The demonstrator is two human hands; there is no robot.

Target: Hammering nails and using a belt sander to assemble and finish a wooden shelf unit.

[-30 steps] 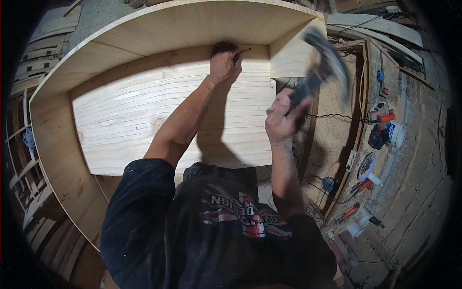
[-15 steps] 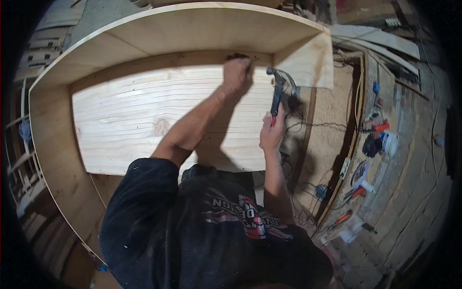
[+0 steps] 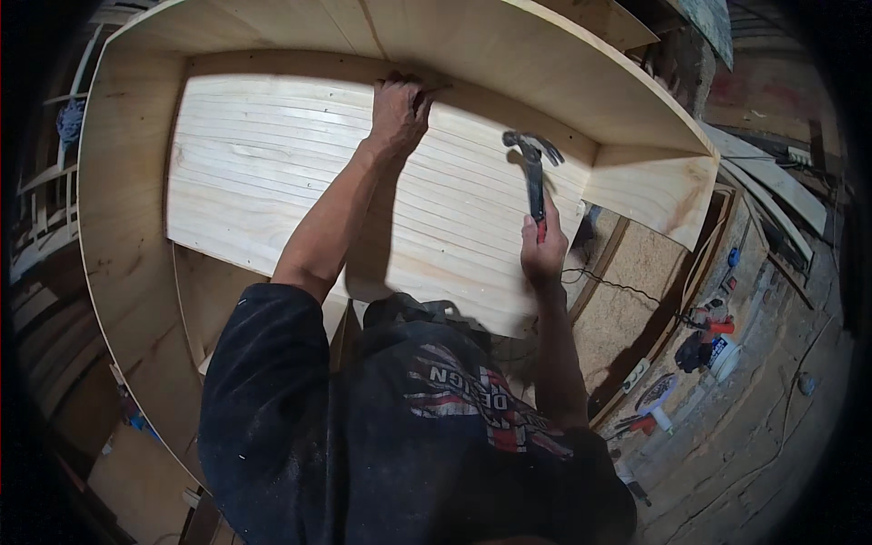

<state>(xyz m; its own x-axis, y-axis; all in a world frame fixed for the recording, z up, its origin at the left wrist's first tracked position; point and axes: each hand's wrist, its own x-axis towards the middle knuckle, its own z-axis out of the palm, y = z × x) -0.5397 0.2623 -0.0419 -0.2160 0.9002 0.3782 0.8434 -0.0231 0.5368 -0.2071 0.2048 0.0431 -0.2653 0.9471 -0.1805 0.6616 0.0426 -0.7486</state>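
Observation:
My right hand [image 3: 545, 247] is closed round the red and black grip of a claw hammer [image 3: 534, 177]. The hammer's head is up over the right part of a pale wooden panel [image 3: 282, 173], clear of my left hand. At the panel's far edge, my left hand [image 3: 400, 113] presses its bent fingertips together against a narrow wooden rail [image 3: 291, 65]. What they pinch, if anything, is too small to name. The panel lies inside a large wooden box frame [image 3: 132, 209] with tall sides.
Right of the frame lies a rough chipboard surface [image 3: 636, 272] with a dark cable [image 3: 627, 289] across it. Beyond it, a ledge holds several tools and a white tub [image 3: 724, 357]. Loose boards [image 3: 772, 186] lean at the far right.
The view has turned, so the frame sits differently in it. My left hand has shifted left along the rail, still with bent fingers. The hammer stays in my right hand.

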